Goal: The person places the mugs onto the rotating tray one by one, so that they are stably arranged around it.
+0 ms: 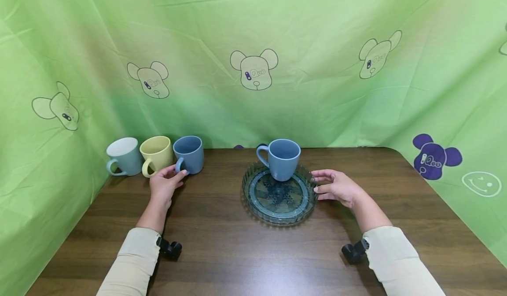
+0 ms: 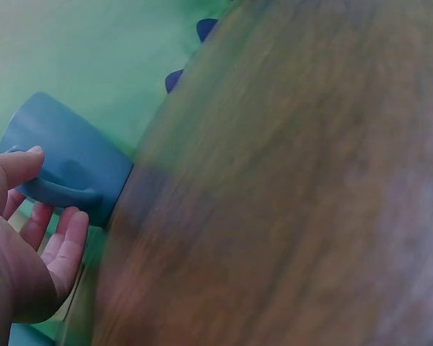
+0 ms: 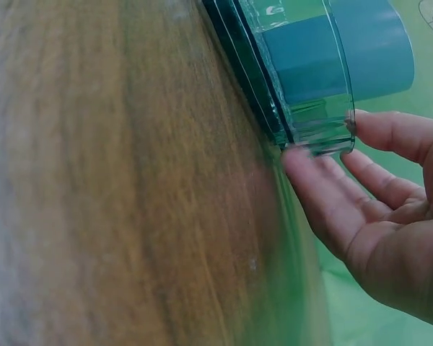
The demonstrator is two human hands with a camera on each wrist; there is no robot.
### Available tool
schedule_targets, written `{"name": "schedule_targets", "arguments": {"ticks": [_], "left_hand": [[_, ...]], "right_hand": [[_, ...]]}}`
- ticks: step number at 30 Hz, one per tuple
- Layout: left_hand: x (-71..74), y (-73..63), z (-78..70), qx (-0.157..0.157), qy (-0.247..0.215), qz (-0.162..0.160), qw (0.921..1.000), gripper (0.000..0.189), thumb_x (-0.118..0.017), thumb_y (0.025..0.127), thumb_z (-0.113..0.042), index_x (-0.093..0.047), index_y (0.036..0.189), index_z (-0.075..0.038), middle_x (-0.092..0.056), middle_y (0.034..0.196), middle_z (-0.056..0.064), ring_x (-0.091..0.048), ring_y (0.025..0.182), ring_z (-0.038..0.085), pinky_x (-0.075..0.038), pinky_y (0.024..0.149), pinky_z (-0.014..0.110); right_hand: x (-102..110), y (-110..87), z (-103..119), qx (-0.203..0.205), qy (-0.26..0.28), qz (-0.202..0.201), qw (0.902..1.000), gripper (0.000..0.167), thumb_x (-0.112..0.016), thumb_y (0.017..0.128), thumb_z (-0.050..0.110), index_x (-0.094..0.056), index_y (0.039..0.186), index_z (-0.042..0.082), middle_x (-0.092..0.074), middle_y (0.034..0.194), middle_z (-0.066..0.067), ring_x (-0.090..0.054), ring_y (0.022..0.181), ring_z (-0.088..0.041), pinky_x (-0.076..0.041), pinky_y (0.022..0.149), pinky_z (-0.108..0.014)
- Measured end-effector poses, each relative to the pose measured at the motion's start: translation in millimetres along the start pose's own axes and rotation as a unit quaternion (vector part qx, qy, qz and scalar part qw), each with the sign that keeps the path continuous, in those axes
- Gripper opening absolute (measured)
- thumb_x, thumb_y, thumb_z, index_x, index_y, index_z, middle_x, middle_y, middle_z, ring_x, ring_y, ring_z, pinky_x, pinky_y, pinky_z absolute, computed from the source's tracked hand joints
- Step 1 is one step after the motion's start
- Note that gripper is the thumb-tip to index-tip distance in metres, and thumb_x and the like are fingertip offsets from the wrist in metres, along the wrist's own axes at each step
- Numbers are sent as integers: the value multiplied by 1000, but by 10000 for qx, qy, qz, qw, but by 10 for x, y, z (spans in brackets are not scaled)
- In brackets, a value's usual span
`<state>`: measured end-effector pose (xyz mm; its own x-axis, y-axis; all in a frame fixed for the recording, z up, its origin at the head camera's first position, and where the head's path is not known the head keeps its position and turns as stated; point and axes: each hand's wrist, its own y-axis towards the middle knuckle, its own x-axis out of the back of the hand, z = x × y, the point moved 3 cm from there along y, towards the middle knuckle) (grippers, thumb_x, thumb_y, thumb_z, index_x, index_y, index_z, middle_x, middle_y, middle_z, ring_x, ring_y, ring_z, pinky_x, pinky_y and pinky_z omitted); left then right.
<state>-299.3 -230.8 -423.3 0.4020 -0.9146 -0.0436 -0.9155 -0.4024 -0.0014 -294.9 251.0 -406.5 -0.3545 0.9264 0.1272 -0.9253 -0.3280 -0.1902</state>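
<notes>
At the left, my left hand (image 1: 163, 185) is at the handle of a blue mug (image 1: 191, 153). In the left wrist view the thumb lies at the top of that mug's handle (image 2: 61, 194), and the other fingers bend beneath it. My right hand (image 1: 336, 186) touches the right side of a round, clear dark-tinted glass tray (image 1: 279, 219) with spread, fairly straight fingers. The right wrist view shows its fingertips at the rim and low on the ribbed wall (image 3: 321, 140). Another blue mug (image 1: 284, 157) stands upright toward the back of this tray, handle to the left.
Beside the left-hand blue mug stand a yellow mug (image 1: 155, 148) and, farther left, a blue-grey mug with a white inside (image 1: 126, 157). All are on a brown wooden table (image 1: 237, 256). A green curtain (image 1: 198, 89) with bear prints hangs behind.
</notes>
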Motion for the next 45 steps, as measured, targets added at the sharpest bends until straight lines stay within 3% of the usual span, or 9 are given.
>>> {"name": "schedule_targets", "arguments": {"ticks": [13,17,26,35,45], "left_hand": [[95,17,-40,-36,-330,-261,9991,40,-72,85,4,-60,124,8,-58,86,-2,-62,71,3,-62,72,30],[129,26,-41,-16,-672,-444,9967,38,-71,85,8,-62,122,6,-59,83,-3,-63,70,4,-62,72,30],[138,60,20,-5,-1557,-635,9858,27,-69,84,12,-72,92,-13,-62,81,0,-65,72,10,-61,76,31],[171,50,40,59,-1720,-754,9822,27,-69,84,11,-73,88,-15,-62,82,1,-66,72,10,-61,72,27],[137,-15,-29,-157,-1696,-605,9835,34,-67,85,14,-73,82,-19,-61,77,-1,-66,69,9,-62,69,27]], "right_hand": [[27,73,43,-81,-502,-108,9986,63,-63,93,4,-29,145,-11,-34,144,-34,-58,102,-16,-59,84,-36],[7,119,27,-50,-466,-118,9988,63,-61,93,3,-29,146,-11,-34,144,-34,-58,102,-16,-59,82,-34],[-2,138,2,-106,-477,-209,9986,62,-60,92,-1,-30,146,-10,-37,143,-34,-59,100,-14,-59,80,-33],[-11,122,9,-108,-512,-193,9984,62,-61,93,0,-31,147,-8,-38,144,-33,-59,100,-14,-59,78,-32],[1,106,-3,-50,-370,-178,9991,62,-60,94,0,-30,147,-9,-37,143,-35,-59,100,-15,-60,79,-35]]}}
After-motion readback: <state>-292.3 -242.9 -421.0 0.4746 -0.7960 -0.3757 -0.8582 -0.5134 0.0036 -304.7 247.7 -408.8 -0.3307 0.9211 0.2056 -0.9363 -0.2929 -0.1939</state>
